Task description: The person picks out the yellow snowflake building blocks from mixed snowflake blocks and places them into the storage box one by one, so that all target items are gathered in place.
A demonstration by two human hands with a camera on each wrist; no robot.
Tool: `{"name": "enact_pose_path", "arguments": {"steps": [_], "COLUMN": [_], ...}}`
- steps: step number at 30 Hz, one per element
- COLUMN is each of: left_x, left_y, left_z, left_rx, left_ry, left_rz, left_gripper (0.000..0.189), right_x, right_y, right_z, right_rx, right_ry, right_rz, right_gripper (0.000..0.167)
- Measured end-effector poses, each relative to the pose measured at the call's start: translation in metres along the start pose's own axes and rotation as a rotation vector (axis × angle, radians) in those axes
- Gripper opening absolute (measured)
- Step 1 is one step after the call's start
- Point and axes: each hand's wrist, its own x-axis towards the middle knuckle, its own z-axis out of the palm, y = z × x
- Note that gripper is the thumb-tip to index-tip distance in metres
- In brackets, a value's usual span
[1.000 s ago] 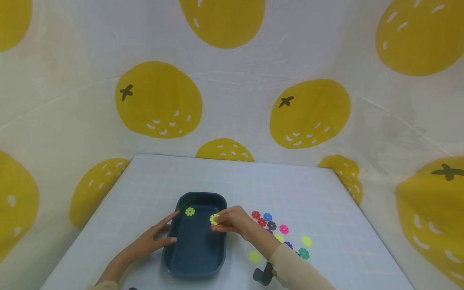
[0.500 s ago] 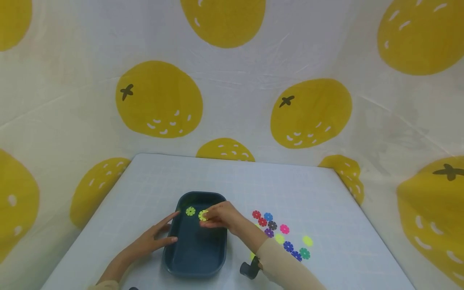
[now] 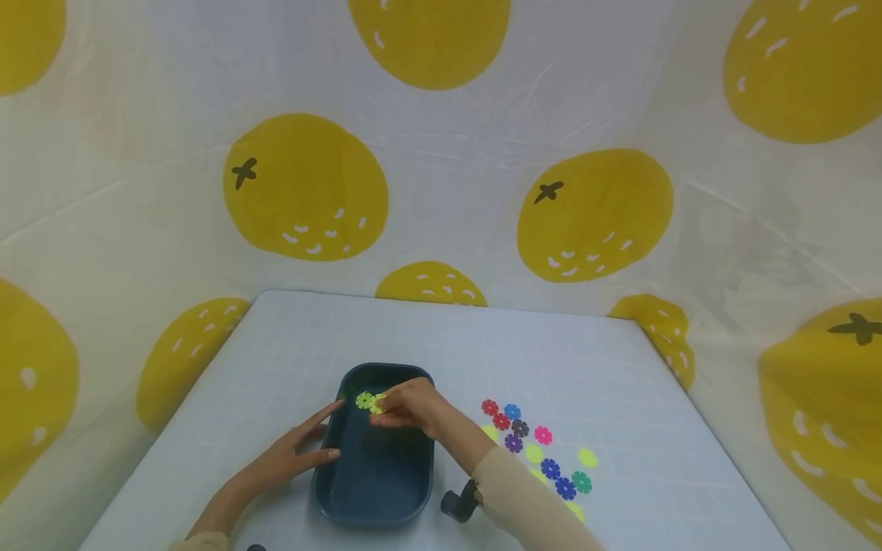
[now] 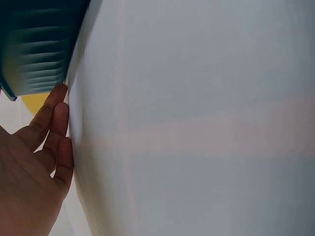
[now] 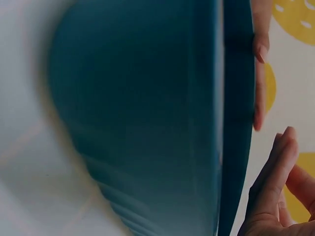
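A dark teal tray [image 3: 375, 474] stands on the table. My left hand [image 3: 296, 453] rests against its left side with the fingers spread, fingertips at the rim. In the left wrist view, the fingers of that hand [image 4: 42, 157] lie extended below the tray's ribbed end [image 4: 42, 59]. Over the tray's far end, my right hand [image 3: 412, 405] pinches a yellow snowflake disc [image 3: 377, 404] between thumb and fingertips. Right beside it, a yellow-green snowflake disc [image 3: 364, 400] lies on the tray floor. The tray wall [image 5: 138, 108] fills much of the right wrist view and hides the discs.
Right of the tray lie several loose snowflake discs, among them red [image 3: 490, 407], blue [image 3: 512, 412], pink [image 3: 543, 435], purple [image 3: 513, 443] and green [image 3: 582, 482] ones. A dark wrist camera [image 3: 458, 503] sticks out beneath the right forearm. A fruit-print cloth [image 3: 455, 191] stands behind the table.
My right hand has moved left and slightly farther away over the tray, bringing the pinched yellow disc up beside the other one. My left hand has stayed at the rim.
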Motion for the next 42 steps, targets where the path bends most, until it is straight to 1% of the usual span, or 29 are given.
{"name": "enact_pose_path", "arguments": {"steps": [6, 12, 22, 27, 32, 37, 42], "left_x": [0.0, 0.0, 0.0, -0.001, 0.0, 0.001, 0.001], "left_y": [0.002, 0.002, 0.003, 0.002, 0.001, -0.002, -0.002], "left_z": [-0.001, -0.002, -0.003, -0.003, -0.003, -0.002, -0.002], "left_rx": [0.009, 0.006, 0.015, 0.01, 0.005, -0.002, -0.003], "left_ry": [-0.001, 0.003, 0.01, -0.006, -0.013, -0.009, -0.004], "left_rz": [-0.015, -0.001, -0.011, 0.003, 0.003, 0.006, 0.02], "left_gripper": [0.081, 0.08, 0.08, 0.08, 0.081, 0.081, 0.081], "right_x": [0.01, 0.018, 0.02, 0.024, 0.028, 0.033, 0.038], "right_y": [-0.003, -0.004, -0.013, -0.019, -0.023, -0.021, -0.017], "right_z": [0.006, 0.012, 0.008, 0.01, 0.013, 0.016, 0.018], "right_rx": [0.013, -0.006, -0.019, -0.017, -0.014, 0.006, 0.014], "right_ry": [0.005, -0.008, 0.032, 0.044, 0.042, 0.03, 0.044], "right_rz": [0.011, 0.02, 0.066, 0.081, 0.095, 0.103, 0.131], "right_gripper": [0.016, 0.013, 0.01, 0.01, 0.008, 0.007, 0.007]}}
